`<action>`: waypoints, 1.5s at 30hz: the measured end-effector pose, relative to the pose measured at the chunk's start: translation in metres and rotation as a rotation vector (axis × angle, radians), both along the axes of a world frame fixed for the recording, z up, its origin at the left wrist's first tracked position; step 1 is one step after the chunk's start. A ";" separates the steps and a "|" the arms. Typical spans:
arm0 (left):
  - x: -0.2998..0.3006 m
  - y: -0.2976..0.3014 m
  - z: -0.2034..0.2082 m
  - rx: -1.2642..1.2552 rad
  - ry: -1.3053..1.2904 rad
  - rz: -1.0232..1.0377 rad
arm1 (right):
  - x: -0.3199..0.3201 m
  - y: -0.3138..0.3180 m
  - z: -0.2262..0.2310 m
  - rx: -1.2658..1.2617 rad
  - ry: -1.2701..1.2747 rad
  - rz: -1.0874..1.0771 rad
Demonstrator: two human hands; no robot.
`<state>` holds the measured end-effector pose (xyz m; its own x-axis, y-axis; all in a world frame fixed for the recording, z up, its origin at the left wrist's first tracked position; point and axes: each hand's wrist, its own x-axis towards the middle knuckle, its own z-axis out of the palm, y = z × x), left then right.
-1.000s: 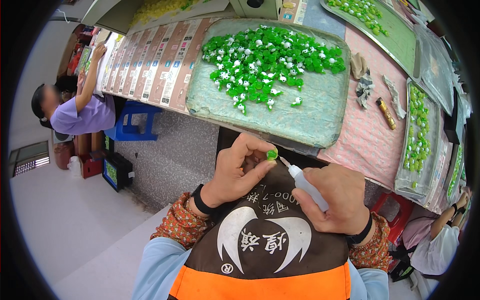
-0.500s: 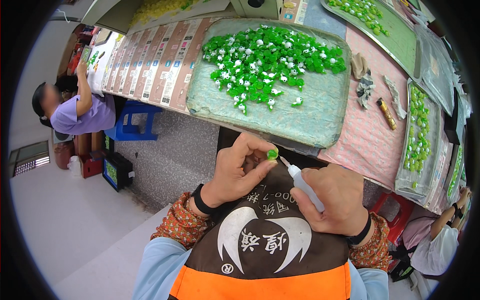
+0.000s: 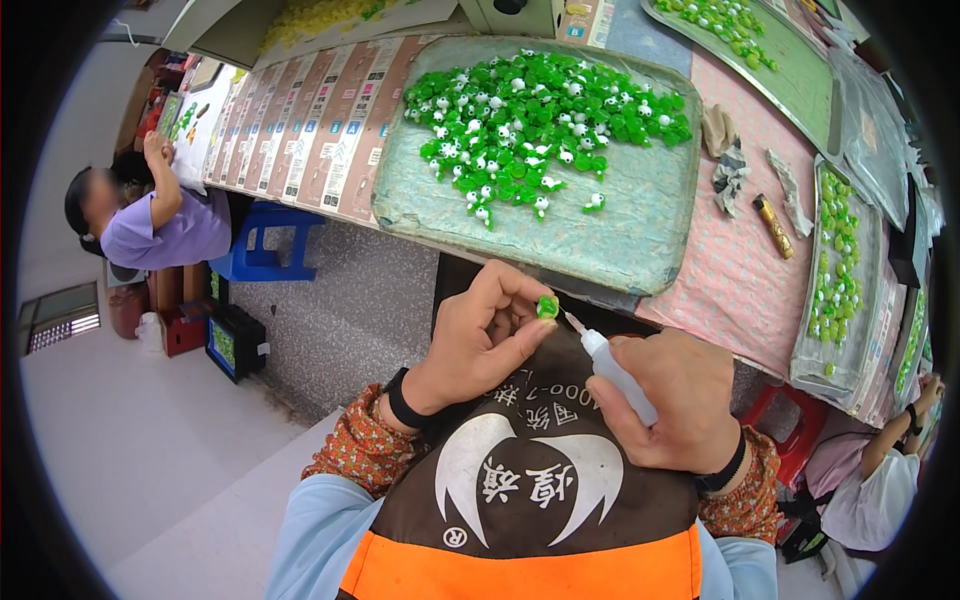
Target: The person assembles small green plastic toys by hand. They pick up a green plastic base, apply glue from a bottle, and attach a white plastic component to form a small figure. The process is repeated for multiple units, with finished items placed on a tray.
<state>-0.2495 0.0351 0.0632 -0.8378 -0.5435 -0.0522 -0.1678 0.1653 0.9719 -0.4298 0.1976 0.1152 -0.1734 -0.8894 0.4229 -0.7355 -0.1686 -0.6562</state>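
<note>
Between thumb and index finger, my left hand (image 3: 485, 335) pinches a small green plastic piece (image 3: 547, 307) just off the table's front edge. My right hand (image 3: 680, 400) is wrapped round a white squeeze bottle (image 3: 618, 375) with a narrow nozzle. The nozzle tip points at the green piece, with a small gap between them. Beyond my hands lies a large tray (image 3: 630, 250) lined with pale blue-green material. It bears a heap of small green pieces (image 3: 520, 120), many with white round heads with dark dots.
To the right on the pink cloth (image 3: 740, 290) lie crumpled rags (image 3: 730, 175) and a gold-coloured tube (image 3: 773, 227). A narrower tray (image 3: 800, 350) holds more green and white pieces. A blue stool (image 3: 268, 245) stands at left. Other people sit at far left (image 3: 160, 220) and far right (image 3: 880, 490).
My right hand has drawn the bottle slightly right and down, widening the gap to the green piece. The piece has turned a little in my left fingers. The person at left has lowered a hand.
</note>
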 end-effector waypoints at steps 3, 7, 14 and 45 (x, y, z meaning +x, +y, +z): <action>0.000 0.000 -0.002 -0.029 -0.022 -0.012 | 0.001 0.000 -0.003 -0.007 -0.009 0.007; -0.001 0.000 0.001 -0.033 -0.037 -0.014 | 0.002 -0.001 -0.004 0.006 -0.004 0.010; -0.002 -0.001 0.002 -0.038 -0.061 -0.018 | 0.002 0.001 -0.001 0.035 0.028 -0.004; -0.005 -0.005 0.006 0.289 0.123 -0.018 | -0.071 0.016 -0.044 -0.173 -0.857 -0.558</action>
